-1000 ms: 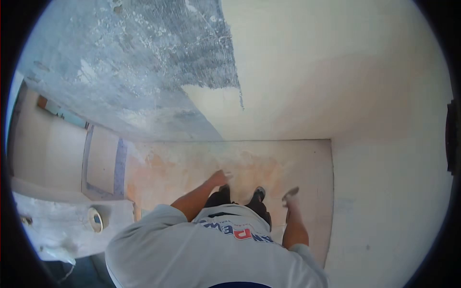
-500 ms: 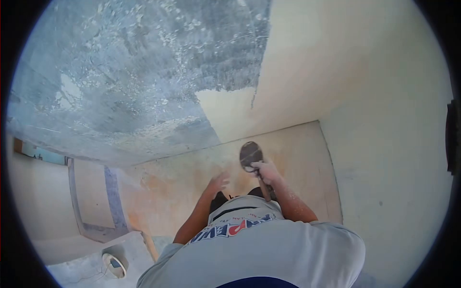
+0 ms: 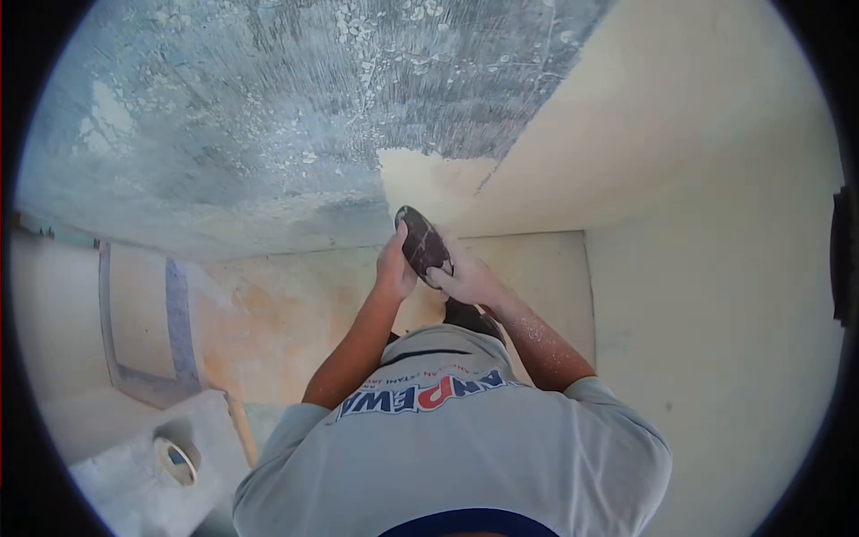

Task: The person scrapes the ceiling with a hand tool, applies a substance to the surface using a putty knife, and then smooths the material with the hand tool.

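A dark oval, flat-faced tool [image 3: 424, 243] with pale streaks across it is held up in front of my body, tilted. My right hand [image 3: 467, 281], dusted white, grips its lower right end with the thumb over the face. My left hand [image 3: 394, 267] is closed along its left edge, the thumb near the upper tip. The back of the tool and several fingers are hidden. Beyond it rises a wall with a rough blue-grey surface [image 3: 268, 116], bordered by a smooth cream coat [image 3: 573, 152].
A pale wall [image 3: 707, 295] stands close on my right. The floor [image 3: 295, 295] is stained orange and dusty white. To the lower left are a pale panel with a bluish border [image 3: 143, 313] and a round white-rimmed container [image 3: 176, 461] on a pale surface.
My left hand has come up from beside my body and taken hold of the oval tool. My right hand has raised and turned the tool leftward, and the view has shifted.
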Motion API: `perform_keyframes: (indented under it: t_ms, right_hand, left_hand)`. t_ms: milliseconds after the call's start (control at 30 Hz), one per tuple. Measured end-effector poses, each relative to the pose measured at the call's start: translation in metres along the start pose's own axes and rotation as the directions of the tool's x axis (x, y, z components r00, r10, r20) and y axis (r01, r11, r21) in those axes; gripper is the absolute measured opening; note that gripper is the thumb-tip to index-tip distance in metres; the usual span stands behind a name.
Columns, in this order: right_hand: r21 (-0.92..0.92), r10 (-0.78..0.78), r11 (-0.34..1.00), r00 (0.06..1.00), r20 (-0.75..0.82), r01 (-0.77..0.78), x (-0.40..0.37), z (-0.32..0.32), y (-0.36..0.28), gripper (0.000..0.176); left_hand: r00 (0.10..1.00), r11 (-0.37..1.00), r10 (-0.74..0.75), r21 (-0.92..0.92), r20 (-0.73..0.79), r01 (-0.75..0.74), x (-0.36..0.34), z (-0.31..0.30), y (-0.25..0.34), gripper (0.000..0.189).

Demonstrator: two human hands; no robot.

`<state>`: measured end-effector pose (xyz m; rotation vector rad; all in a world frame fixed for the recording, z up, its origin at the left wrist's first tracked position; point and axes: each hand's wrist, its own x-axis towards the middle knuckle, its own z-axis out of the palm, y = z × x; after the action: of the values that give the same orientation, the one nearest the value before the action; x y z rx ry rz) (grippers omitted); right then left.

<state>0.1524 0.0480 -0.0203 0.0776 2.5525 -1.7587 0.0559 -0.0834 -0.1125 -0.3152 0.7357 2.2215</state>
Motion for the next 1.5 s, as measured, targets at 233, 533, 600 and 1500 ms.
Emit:
perform_keyframes:
  t_ms: [233, 533, 600, 1500]
  right_hand:
    - [0.306, 0.065, 0.952, 0.979, -0.195, -0.003, 0.039, -0.043, 0.097, 0.041]
    - [0.408, 0.232, 0.912, 0.879, -0.416, -0.047, 0.099, -0.043, 0.106, 0.032]
    - [0.378, 0.261, 0.922, 0.850, -0.458, -0.080, 0.107, -0.035, 0.113, 0.036]
    - [0.544, 0.404, 0.835, 0.576, -0.711, 0.086, 0.161, 0.013, 0.100, 0.041]
  left_hand:
    - [0.949, 0.956, 0.271, 0.162, -0.161, -0.246, 0.052, 0.039, -0.033, 0.030]
    - [0.825, 0.628, 0.560, 0.688, -0.074, -0.364, 0.084, 0.051, -0.025, 0.029]
    - [0.855, 0.694, 0.507, 0.641, -0.111, -0.328, 0.084, 0.045, -0.029, 0.031]
    - [0.922, 0.509, 0.368, 0.804, 0.119, -0.307, 0.101, 0.035, 0.036, 0.028]
